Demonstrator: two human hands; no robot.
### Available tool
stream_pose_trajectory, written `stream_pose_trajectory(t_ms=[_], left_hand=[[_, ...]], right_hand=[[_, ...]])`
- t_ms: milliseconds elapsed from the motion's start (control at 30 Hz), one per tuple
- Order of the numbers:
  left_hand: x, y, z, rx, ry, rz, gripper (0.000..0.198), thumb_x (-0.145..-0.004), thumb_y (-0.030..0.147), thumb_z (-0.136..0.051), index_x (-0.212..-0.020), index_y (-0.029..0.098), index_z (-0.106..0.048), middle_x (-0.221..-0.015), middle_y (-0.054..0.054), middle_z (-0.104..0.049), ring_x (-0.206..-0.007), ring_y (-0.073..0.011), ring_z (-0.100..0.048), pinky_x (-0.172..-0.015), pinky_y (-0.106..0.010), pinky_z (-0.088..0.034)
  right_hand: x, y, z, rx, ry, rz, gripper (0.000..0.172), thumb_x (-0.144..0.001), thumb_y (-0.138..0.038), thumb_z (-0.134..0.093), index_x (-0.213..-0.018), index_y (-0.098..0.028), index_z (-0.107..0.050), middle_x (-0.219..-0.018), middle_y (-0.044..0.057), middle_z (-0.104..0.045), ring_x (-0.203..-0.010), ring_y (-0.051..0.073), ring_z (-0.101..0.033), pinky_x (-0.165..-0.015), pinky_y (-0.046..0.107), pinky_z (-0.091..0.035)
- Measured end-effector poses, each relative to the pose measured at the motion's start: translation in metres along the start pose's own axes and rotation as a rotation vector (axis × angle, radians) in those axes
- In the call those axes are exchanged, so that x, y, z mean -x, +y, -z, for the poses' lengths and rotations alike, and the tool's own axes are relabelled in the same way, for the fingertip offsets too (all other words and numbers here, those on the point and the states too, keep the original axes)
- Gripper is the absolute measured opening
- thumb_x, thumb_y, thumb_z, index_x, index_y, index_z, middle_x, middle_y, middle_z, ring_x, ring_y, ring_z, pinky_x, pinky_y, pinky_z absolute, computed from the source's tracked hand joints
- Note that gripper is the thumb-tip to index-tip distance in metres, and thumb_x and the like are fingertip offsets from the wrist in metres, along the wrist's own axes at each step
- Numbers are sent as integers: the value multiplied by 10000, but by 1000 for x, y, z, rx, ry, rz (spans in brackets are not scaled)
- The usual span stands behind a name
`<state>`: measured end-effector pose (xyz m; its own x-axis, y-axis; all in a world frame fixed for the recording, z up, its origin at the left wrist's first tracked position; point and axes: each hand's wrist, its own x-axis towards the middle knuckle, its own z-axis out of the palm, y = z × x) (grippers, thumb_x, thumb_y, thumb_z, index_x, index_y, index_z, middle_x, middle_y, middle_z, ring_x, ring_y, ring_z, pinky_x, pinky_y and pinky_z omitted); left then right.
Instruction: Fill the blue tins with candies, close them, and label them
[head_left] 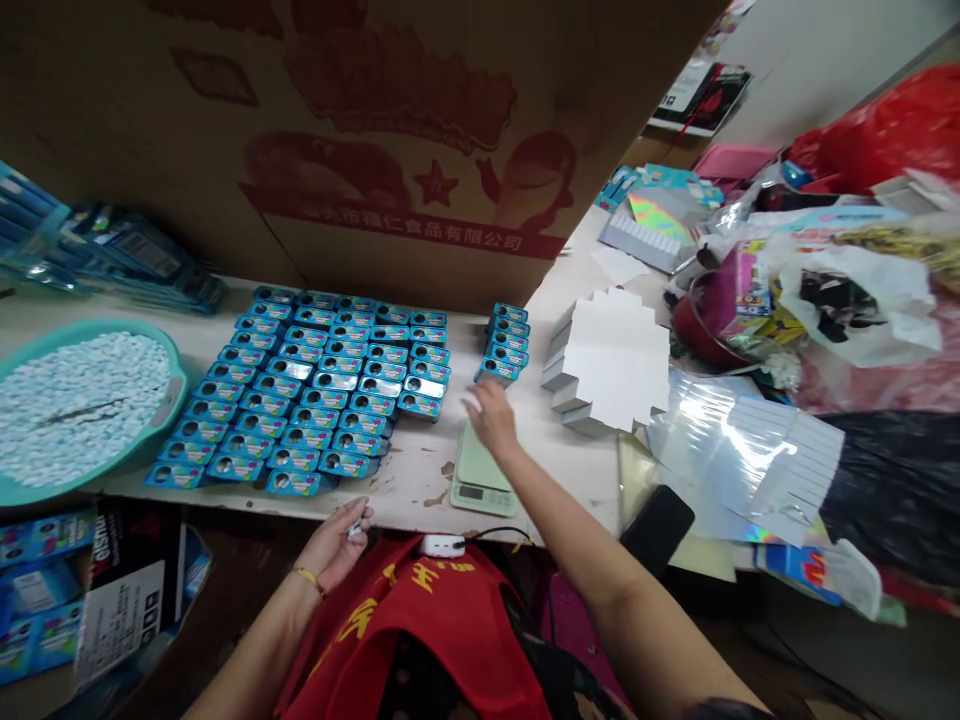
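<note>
My left hand is at the table's front edge, palm up, fingers curled around a few small whitish pieces. These look like the pale blue and white pieces heaped in the turquoise basin at the left. My right hand reaches over the pale green scale, fingers apart at the near end of a short row of small blue boxes. No held object shows in it; whether it touches the nearest box I cannot tell. Several rows of matching blue boxes stand to its left.
A big cardboard carton rises behind the boxes. Right of them are a stack of white cut card, shiny sheets, a black phone and piled bags. A white plug-like device with a cable lies at the front edge.
</note>
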<state>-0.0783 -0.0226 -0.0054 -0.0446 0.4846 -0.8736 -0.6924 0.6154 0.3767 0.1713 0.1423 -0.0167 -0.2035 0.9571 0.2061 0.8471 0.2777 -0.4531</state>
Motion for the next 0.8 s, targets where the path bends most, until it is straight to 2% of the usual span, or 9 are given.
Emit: stream_pose_trajectory(t_ms=[67, 133, 200, 267, 367, 500, 600, 667, 800], left_hand=[[0, -3, 2, -8, 18, 8, 115, -749, 26, -531, -764, 123, -590, -659, -27, -563, -488, -41, -518, -348, -99, -374], [1, -6, 0, -6, 22, 6, 109, -745, 29, -540, -764, 125, -589, -659, -28, -567, -492, -44, -522, -346, -97, -375], [2, -7, -6, 1, 2, 4, 103, -737, 34, -552, -769, 125, -590, -663, -30, -571, -496, -45, -525, -346, -95, -375], [5, -9, -13, 8, -36, 11, 98, -733, 39, -562, -774, 123, -591, -668, -33, -575, -496, -45, -528, -351, -94, -380], [8, -11, -21, 8, -76, 38, 103, -732, 37, -562, -786, 120, -592, -682, -43, -594, -518, -55, -555, -411, -108, -440], [11, -18, -34, -25, -102, 92, 156, -729, -5, -537, -822, 106, -593, -756, -82, -641, -608, -89, -615, -550, -156, -519], [11, -24, -46, -53, -163, 113, 167, -732, -22, -516, -825, 91, -597, -779, -102, -652, -662, -109, -633, -584, -167, -527], [11, -26, -54, -68, -192, 114, 166, -732, -24, -512, -816, 88, -600, -770, -100, -654, -657, -107, -634, -587, -166, -528], [7, -28, -56, -87, -214, 116, 164, -731, -12, -525, -829, 93, -604, -781, -102, -659, -629, -101, -628, -577, -169, -530]], right_hand=[[-12, 29, 13, 135, 32, -80, 243, -837, -256, -455, -1044, -210, -573, -1040, 103, -515, -941, 223, -439, -775, 357, -384], [-28, 49, 17, 251, -13, -65, 230, -826, -218, -466, -1023, -218, -585, -1050, 111, -510, -946, 240, -419, -754, 378, -359], [-37, 59, 18, 322, -58, 16, 190, -823, -187, -461, -934, -210, -613, -1077, 115, -506, -962, 251, -399, -747, 389, -335], [-35, 58, 23, 360, -61, 101, 178, -826, -171, -447, -836, -196, -623, -1128, 111, -492, -985, 256, -384, -759, 397, -316], [-7, 43, 45, 370, -82, 213, 188, -831, -156, -430, -855, -198, -612, -1158, 97, -486, -978, 245, -391, -786, 393, -303], [50, 13, 77, 363, -236, 341, 206, -824, -141, -433, -936, -215, -589, -1127, 87, -509, -910, 220, -430, -764, 364, -320], [81, -3, 77, 344, -321, 389, 199, -813, -130, -450, -917, -216, -596, -1074, 87, -540, -878, 215, -459, -745, 363, -343], [91, -5, 71, 300, -326, 387, 202, -814, -135, -461, -940, -217, -595, -1075, 84, -553, -896, 216, -478, -755, 367, -361], [101, 12, 71, 94, -179, 243, 257, -814, -287, -518, -1054, -206, -561, -1161, 87, -541, -1018, 218, -481, -842, 363, -387]])
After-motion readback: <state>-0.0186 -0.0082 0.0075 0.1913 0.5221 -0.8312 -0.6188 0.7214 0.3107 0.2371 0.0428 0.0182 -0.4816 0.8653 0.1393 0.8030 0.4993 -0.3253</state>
